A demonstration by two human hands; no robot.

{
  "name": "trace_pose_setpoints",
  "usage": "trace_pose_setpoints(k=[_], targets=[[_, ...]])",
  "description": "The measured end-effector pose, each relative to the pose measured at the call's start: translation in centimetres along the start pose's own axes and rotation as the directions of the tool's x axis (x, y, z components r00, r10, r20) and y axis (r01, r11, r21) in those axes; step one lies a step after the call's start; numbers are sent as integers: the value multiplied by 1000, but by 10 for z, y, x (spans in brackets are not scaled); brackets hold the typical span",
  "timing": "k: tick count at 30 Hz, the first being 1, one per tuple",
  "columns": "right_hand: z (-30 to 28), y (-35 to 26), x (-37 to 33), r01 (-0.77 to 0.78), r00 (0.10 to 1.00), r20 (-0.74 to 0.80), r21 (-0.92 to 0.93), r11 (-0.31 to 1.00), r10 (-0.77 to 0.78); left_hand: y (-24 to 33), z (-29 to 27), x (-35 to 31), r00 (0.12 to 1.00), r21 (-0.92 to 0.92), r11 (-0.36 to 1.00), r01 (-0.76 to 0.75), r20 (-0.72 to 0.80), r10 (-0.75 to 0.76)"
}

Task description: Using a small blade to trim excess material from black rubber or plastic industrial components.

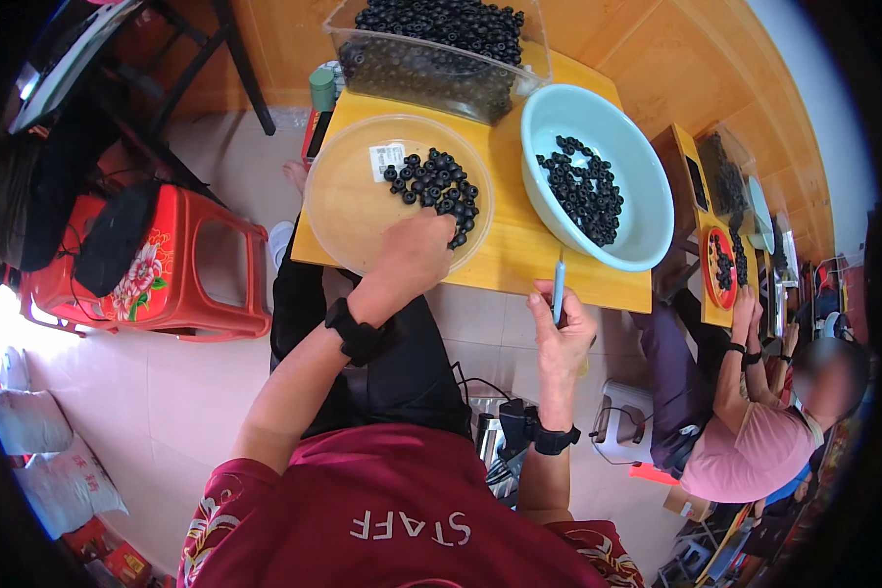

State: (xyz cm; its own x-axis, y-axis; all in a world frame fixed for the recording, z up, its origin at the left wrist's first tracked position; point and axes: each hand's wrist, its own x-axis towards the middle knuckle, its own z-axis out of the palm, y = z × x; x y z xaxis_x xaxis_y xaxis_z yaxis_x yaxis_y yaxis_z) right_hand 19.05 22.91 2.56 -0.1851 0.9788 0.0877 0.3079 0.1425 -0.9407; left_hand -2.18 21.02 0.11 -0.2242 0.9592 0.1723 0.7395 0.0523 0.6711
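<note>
My left hand point(409, 258) reaches over a shallow round clear plastic lid point(348, 220) with a white label. Its fingers are curled closed at the edge of a loose pile of small black bead-like parts with holes point(431, 183); the fingertips are hidden, so whatever they pinch cannot be seen. Past the table's front edge, my right hand point(562, 328) grips a slim light-blue pen-shaped tool point(559, 292), held upright with its thin tip up. Right of the lid, a pale blue basin point(647, 220) contains many of the same black parts.
Behind the lid, a large clear bin point(421, 73) heaped with black parts stands on the yellow table point(598, 291). A green-lidded container point(322, 90) is beside it. A red stool point(181, 274) is at left. At right another person point(755, 436) works at a similar table.
</note>
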Motion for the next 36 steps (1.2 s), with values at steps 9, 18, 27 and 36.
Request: trace_pose_setpoints(k=[9,18,27,36], targets=[[11,0,-7,49,998,27,-4,999,-49,4,-3,-2,995,139,988,-62,-64,71],[15,-5,-13,8,998,63,-30,1000,-6,-14,-6,3,997,-48,998,-41,-60,38],[28,-18,-18,-13,986,166,-20,1000,16,-3,-58,-63,925,-924,-95,370,376,-49],[41,-50,-28,329,893,363,-122,936,-267,-2,-40,-93,951,-879,-397,262,305,-46]])
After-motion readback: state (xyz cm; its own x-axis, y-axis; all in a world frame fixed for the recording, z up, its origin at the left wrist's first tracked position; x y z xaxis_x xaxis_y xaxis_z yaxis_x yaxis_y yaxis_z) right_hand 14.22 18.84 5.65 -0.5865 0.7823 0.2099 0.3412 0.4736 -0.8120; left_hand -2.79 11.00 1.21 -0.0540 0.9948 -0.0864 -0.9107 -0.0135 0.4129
